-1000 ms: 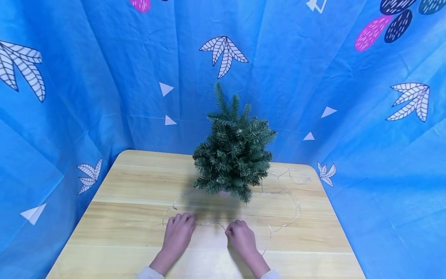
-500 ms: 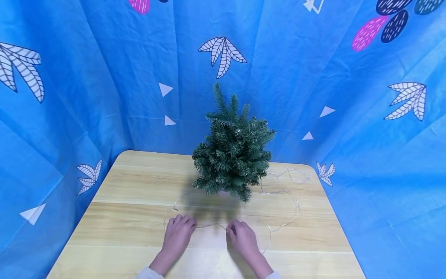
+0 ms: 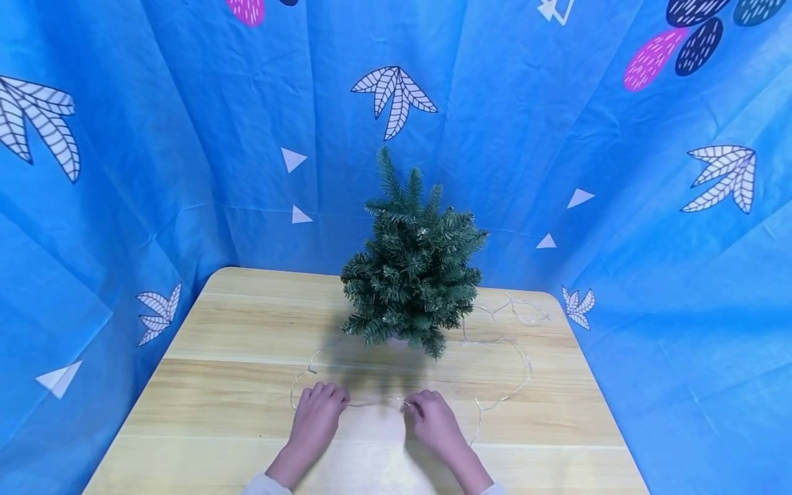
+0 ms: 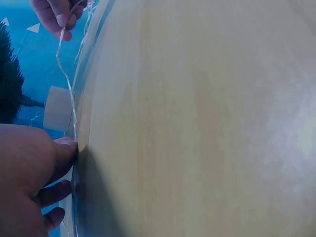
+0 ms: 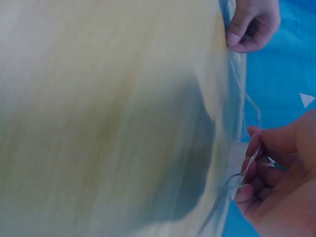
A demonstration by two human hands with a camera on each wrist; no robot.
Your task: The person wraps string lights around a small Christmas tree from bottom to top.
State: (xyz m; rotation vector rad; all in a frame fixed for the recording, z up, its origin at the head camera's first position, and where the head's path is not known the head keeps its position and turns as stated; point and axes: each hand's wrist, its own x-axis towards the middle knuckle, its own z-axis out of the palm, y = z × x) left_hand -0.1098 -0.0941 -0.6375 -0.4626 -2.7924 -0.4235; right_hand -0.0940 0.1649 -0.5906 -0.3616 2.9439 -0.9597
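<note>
Head view — left hand (image 3: 318, 416) and right hand (image 3: 434, 421) pinch the wire (image 3: 364, 404) — one stretch between them.

No lettering, label, brand or number can be read here

the tree (image 3: 414, 268) stands on your worktop (image 3: 204, 399), toward the back, in front of the cloth (image 3: 266, 103), which also hangs at left and right. before the tree are your left hand (image 3: 318, 416) and your right hand (image 3: 434, 421), with the wire (image 3: 368, 404) running between them; more wire lies right of the tree, near the back corner.
</note>
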